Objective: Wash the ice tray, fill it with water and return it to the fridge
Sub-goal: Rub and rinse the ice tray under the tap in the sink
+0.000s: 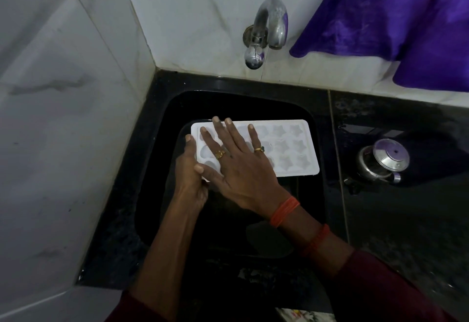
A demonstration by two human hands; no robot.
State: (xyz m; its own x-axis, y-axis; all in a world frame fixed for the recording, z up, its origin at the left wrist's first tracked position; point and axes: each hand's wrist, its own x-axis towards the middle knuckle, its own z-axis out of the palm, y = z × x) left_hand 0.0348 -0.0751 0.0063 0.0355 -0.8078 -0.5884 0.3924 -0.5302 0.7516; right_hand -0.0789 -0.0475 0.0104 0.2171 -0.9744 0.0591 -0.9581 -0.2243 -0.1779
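Now | white plastic star-mould ice tray (291, 151): light, stiff, probably slick, take by rim | left hand (189, 169) grips end | right hand (238, 169) flat atop

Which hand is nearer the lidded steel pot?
Right. The right hand lies flat on the ice tray, left of the lidded steel pot; the left hand holds the tray's left end, farther off.

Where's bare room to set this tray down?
The black counter right of the sink, nearer than the steel pot, is bare. A narrow ledge behind the sink, under the tap, is too. The sink's middle is crowded: ice tray, left hand gripping its left end, right hand flat on top. Its near floor is too dark to judge.
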